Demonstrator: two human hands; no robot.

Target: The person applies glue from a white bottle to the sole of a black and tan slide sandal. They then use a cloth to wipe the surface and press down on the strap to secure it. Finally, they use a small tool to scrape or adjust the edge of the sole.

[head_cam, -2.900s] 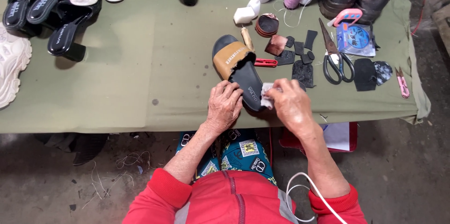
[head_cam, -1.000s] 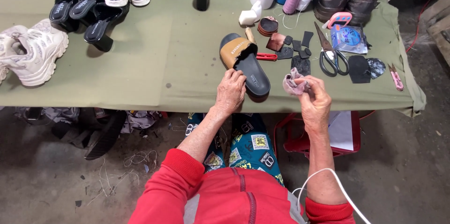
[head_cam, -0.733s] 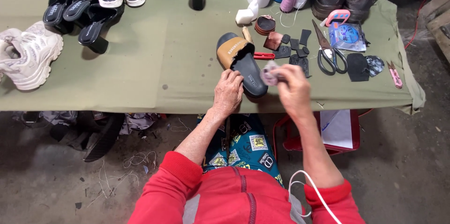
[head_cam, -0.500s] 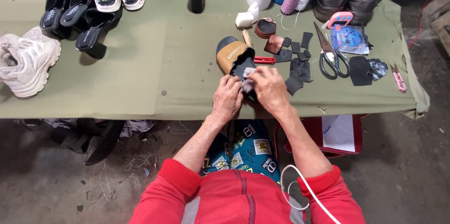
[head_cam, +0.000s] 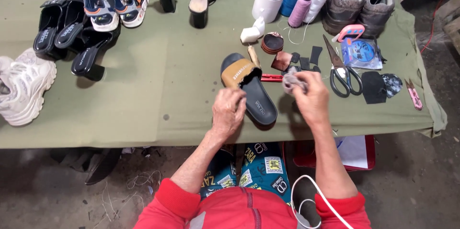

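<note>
A black slide sandal (head_cam: 256, 95) with a tan strap lies on the green table cloth (head_cam: 158, 90) in front of me. My left hand (head_cam: 229, 110) rests on the sandal's near left edge, fingers curled over it. My right hand (head_cam: 310, 95) is just right of the sandal and pinches a small crumpled grey rag (head_cam: 291, 81) above the cloth. A red-handled tool (head_cam: 271, 78) lies beside the strap.
Large black scissors (head_cam: 341, 71), dark leather patches (head_cam: 373, 86), a round tin (head_cam: 272, 43), thread spools (head_cam: 301, 9) and a white cup (head_cam: 267, 0) crowd the right half. Brown boots (head_cam: 357, 1) stand far right. Sandals and heels (head_cam: 86, 23) and a white sneaker (head_cam: 21, 87) fill the left.
My right hand has moved the rag from over the sandal's sole out to the right. My left hand stays on the sandal. The view has shifted a little.
</note>
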